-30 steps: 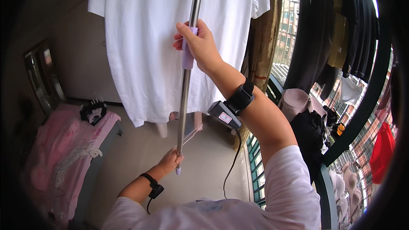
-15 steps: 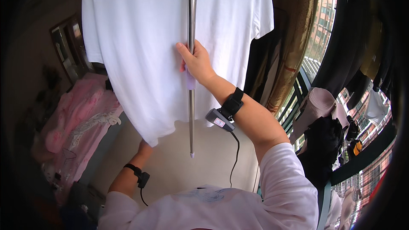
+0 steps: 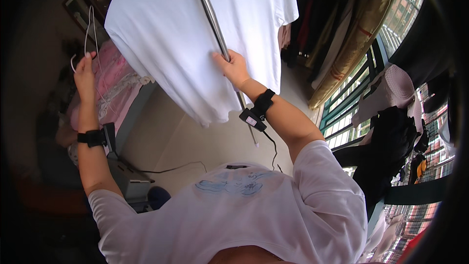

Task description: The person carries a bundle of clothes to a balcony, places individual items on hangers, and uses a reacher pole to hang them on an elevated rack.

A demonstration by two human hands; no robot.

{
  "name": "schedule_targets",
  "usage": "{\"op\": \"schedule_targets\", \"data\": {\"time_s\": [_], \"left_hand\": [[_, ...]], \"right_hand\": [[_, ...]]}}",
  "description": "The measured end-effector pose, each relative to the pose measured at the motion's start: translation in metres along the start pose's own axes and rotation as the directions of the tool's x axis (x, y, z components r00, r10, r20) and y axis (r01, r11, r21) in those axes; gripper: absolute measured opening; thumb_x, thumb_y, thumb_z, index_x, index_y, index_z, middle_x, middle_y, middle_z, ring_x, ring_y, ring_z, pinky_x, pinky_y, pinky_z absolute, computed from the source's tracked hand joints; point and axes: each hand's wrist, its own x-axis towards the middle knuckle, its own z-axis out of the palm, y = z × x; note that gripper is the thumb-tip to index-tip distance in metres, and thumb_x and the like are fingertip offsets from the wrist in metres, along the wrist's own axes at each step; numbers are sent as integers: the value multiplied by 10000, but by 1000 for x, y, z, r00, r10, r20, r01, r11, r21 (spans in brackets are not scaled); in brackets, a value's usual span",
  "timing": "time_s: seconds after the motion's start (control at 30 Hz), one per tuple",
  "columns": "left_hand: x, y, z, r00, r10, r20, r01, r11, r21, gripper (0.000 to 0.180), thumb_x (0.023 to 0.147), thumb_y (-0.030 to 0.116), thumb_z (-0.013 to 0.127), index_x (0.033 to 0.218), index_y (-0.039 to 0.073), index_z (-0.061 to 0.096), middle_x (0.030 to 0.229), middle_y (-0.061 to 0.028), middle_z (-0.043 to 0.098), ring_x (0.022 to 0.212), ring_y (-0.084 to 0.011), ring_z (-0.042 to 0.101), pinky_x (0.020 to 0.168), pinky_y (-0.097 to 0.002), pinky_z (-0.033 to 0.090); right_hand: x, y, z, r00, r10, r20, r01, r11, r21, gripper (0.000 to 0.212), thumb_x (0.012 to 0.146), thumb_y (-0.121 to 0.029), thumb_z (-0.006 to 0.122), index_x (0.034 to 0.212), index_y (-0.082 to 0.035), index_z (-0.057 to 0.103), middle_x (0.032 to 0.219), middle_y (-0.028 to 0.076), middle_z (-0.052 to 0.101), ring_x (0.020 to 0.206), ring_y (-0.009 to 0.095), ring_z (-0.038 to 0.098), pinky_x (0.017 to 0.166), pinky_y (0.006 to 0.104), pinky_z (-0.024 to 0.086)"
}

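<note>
My right hand [image 3: 235, 71] is wrapped round a shiny metal clothes pole [image 3: 209, 12], which slants from the top of the view down to a pale tip above the floor. Behind the pole hangs a white T-shirt [image 3: 166, 34]; a bit of hanger shows at its neck, while whatever holds it up is out of view. Raised at the far left, my left hand [image 3: 85, 76] has its fingers closed on a thin white wire hanger [image 3: 88, 29], apart from the shirt.
A bed with pink covers [image 3: 117, 56] stands on the left. Clothes and a gold curtain [image 3: 359, 34] hang at the right, beside a barred window [image 3: 359, 88]. A pale hat [image 3: 398, 88] and a black garment [image 3: 391, 142] hang nearby. A dark cable [image 3: 171, 170] crosses the floor.
My left hand has left the shirt's lower hem and risen to the far left, where it now holds a wire hanger. The pole has tilted, and the shirt has swung with it.
</note>
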Motion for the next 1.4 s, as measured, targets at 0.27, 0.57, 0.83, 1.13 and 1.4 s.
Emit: {"op": "schedule_targets", "data": {"time_s": [0.27,0.57,0.83,1.13,1.4], "left_hand": [[1,104,48,711,698,84,-678,650,344,244,890,245,525,1036,96,652,969,-95,573,892,-189,556,809,-269,415],[-23,162,121,790,445,421,-605,674,424,310,869,383,535,956,123,680,800,-15,564,766,-148,526,743,-242,396],[-5,158,155,617,478,625,-627,779,22,242,856,306,583,932,95,672,804,36,614,779,-68,511,724,-203,391],[45,125,185,689,506,519,-612,790,43,220,878,282,554,924,93,658,782,60,599,721,-51,471,683,-186,371],[49,117,183,744,477,467,-530,848,-23,180,895,238,527,924,83,615,831,79,546,813,-37,458,750,-167,342]], "right_hand": [[-29,39,-12,995,50,89,-56,997,62,314,812,-236,629,604,-51,484,509,-29,413,456,70,406,427,249,341],[-59,50,-53,992,73,100,-77,996,35,359,817,-241,634,561,-67,452,485,-34,423,406,60,414,392,234,350],[-54,53,-60,991,125,48,-125,992,-2,348,814,-256,638,573,-62,477,483,-32,421,415,60,422,405,226,372],[-58,101,-83,938,339,69,-322,929,-182,373,808,-364,630,698,-14,560,580,10,501,553,104,512,533,260,421],[-80,145,-167,901,401,-164,-405,914,4,324,799,-348,639,740,-40,558,588,23,520,563,114,515,534,269,413]]}}
